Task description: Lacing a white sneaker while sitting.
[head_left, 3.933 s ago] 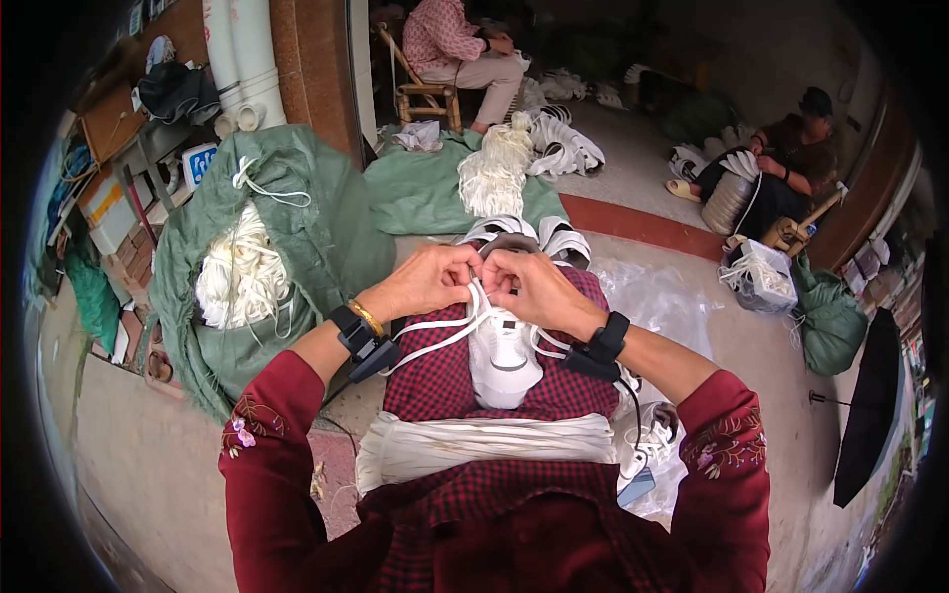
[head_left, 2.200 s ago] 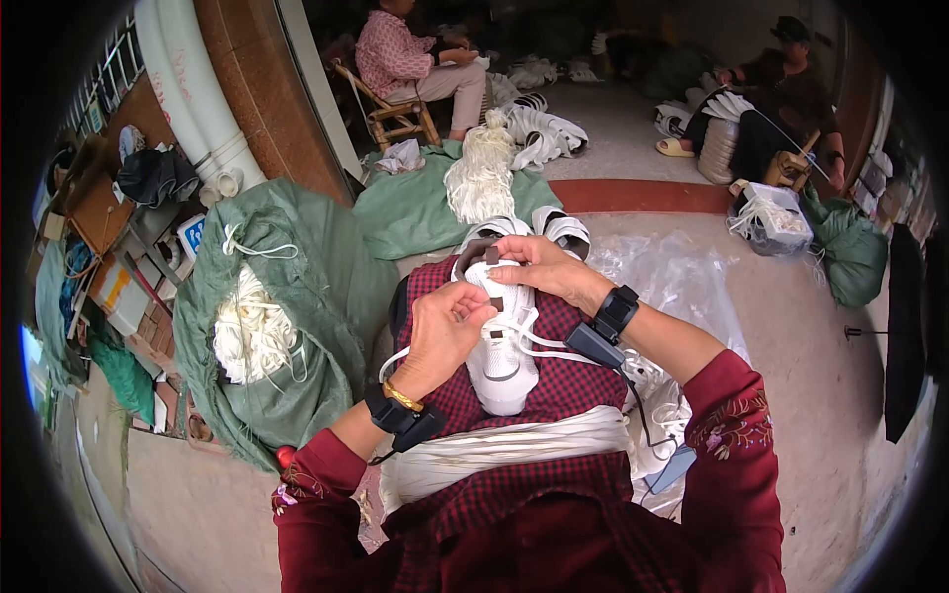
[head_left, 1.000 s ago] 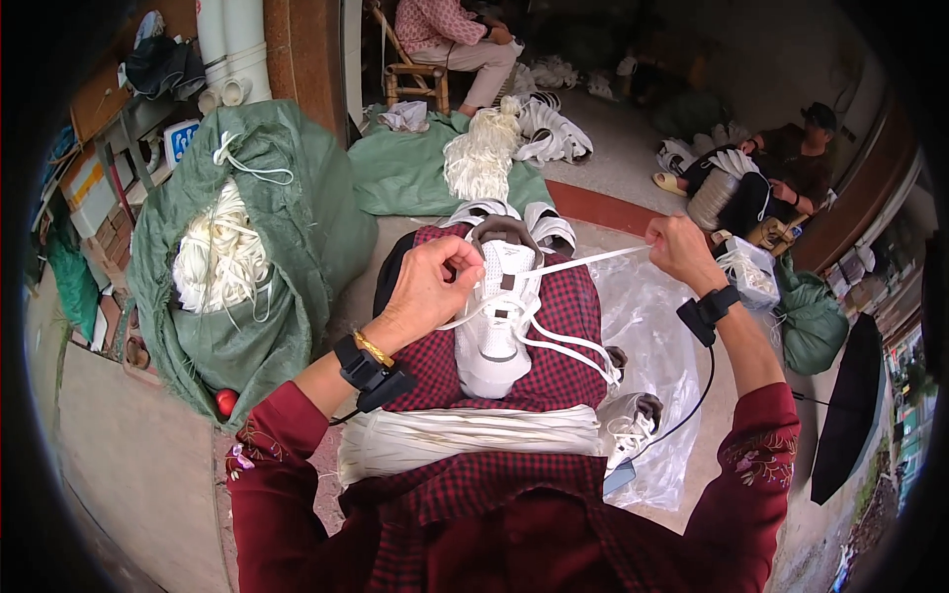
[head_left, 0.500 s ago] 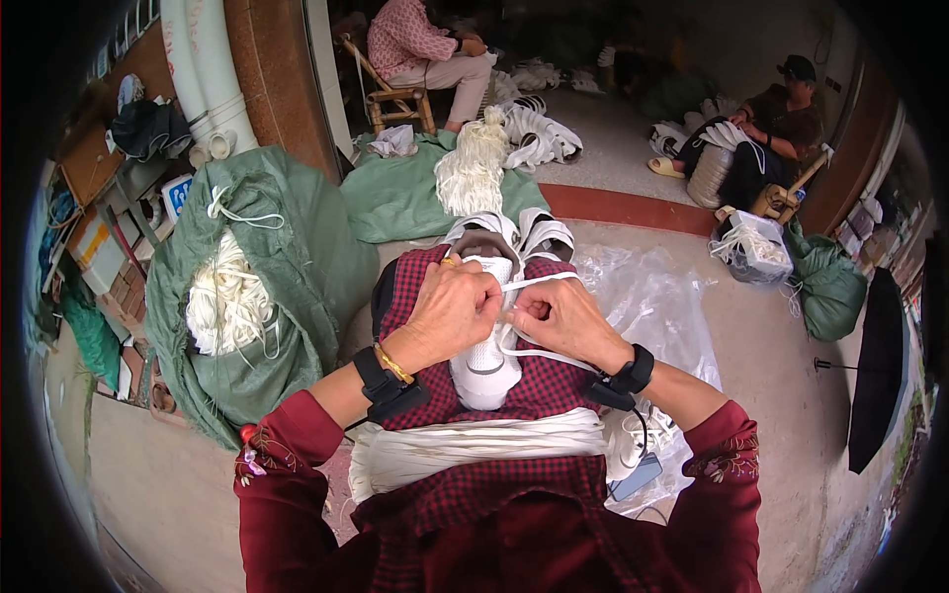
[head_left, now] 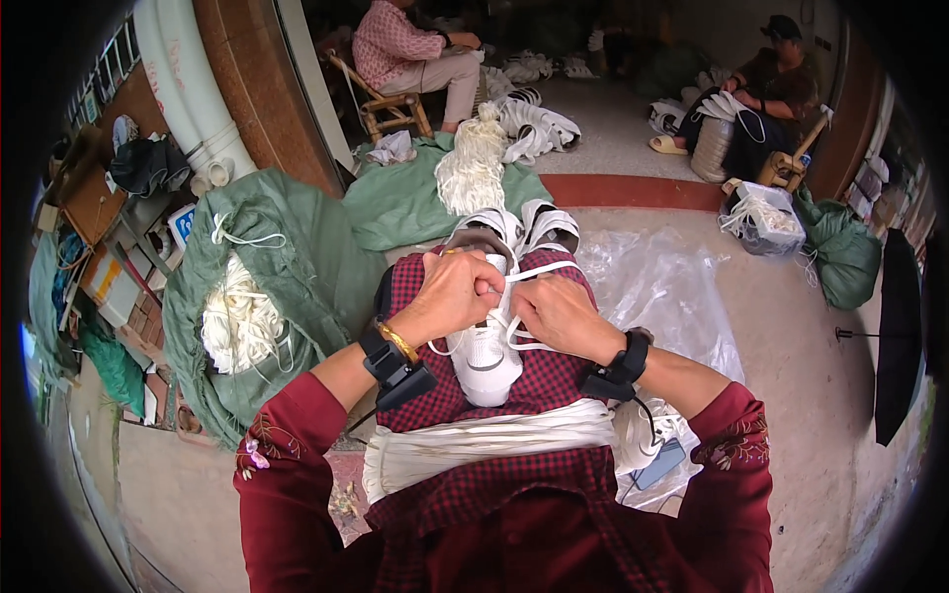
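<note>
A white shoe (head_left: 486,371) lies across my lap with its toe toward me, on the red-and-black checked apron (head_left: 549,381). My left hand (head_left: 457,294) is closed over the shoe's lacing area, its fingertips pinching a white shoelace (head_left: 546,269). Close beside it, my right hand (head_left: 565,318) is curled with thumb and forefinger together on the lace. Loops of lace hang at both sides of the shoe. Between the hands, the exact grip is partly hidden by the fingers. A thick bundle of white laces (head_left: 494,450) stretches across my waist.
More white shoes (head_left: 549,227) sit beyond my knees, near a heap of laces (head_left: 473,168). At left stands a green sack (head_left: 316,237) with laces inside. Clear plastic sheeting (head_left: 657,287) and a phone (head_left: 659,465) lie at right. Two people (head_left: 410,49) (head_left: 776,84) sit farther back.
My hands have shifted slightly over the shoe, and a lace loop now shows at its left side. The whole view has tilted a little.
</note>
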Motion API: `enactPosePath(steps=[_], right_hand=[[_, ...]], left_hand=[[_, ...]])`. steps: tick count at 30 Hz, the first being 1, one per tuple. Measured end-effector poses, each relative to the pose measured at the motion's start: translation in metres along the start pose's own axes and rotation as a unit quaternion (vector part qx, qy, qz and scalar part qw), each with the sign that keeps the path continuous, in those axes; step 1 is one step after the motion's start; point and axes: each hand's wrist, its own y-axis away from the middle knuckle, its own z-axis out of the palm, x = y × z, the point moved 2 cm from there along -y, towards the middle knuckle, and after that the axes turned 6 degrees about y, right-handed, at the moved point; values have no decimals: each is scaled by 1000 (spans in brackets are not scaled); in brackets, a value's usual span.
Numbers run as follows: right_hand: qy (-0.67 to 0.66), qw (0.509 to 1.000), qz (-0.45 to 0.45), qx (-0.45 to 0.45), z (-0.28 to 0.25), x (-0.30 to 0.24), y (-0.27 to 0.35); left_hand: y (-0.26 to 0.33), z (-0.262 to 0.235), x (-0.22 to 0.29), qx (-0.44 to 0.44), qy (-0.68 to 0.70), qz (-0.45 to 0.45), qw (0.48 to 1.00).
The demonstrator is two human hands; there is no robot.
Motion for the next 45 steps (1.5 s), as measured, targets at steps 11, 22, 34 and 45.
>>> enactPosePath(steps=[11, 22, 34, 45], right_hand=[[-70, 996, -25, -41, -17, 3, -11], [-153, 984, 12, -96, -22, 14, -23], [-263, 953, -57, -136, -24, -74, -105], [-350, 919, 143, -112, -83, -36, -36]], left_hand=[[1, -5, -1, -51, 0, -11, 999], [39, -128, -28, 31, 0, -65, 997], [66, -153, 26, 110, 11, -17, 994], [22, -75, -8, 61, 110, 13, 992]])
